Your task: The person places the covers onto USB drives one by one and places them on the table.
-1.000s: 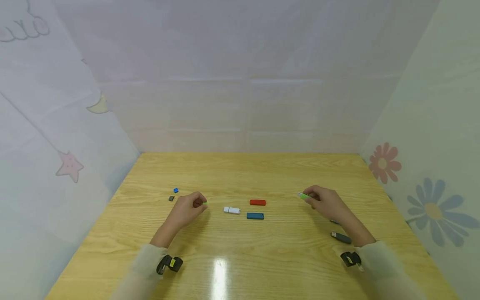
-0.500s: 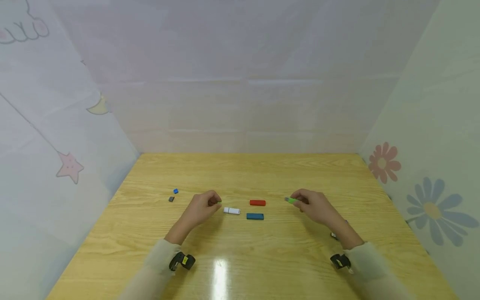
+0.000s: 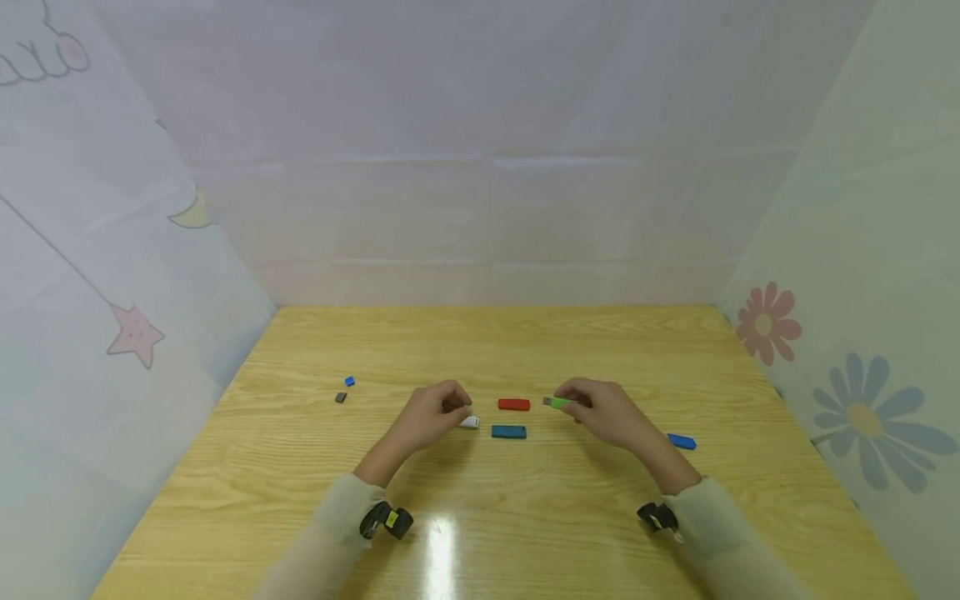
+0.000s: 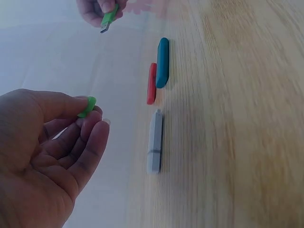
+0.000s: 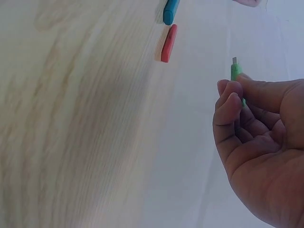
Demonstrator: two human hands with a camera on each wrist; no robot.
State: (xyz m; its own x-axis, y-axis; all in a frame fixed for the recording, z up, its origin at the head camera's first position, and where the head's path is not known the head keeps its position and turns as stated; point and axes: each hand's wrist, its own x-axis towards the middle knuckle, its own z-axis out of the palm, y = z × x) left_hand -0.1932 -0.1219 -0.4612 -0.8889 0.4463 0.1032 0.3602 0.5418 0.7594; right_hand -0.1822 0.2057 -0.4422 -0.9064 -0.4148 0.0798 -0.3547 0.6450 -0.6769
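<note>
Left fingers [image 4: 93,145] pinch green cap [image 4: 88,107] | right fingers [image 5: 228,111], green drive [image 5: 235,71] | table edge [image 3: 495,309] distant

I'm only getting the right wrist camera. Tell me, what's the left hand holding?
Observer: The left hand pinches a small green piece at the fingertips.
Operator: I see a red stick and a teal stick. Is another one lying near them?
Observer: Yes, a white stick lies on the table, left of the teal one in the head view.
Operator: Anything to the right of the right hand?
Observer: In the head view, a blue stick lies there, nearer the wearer than that hand.
</note>
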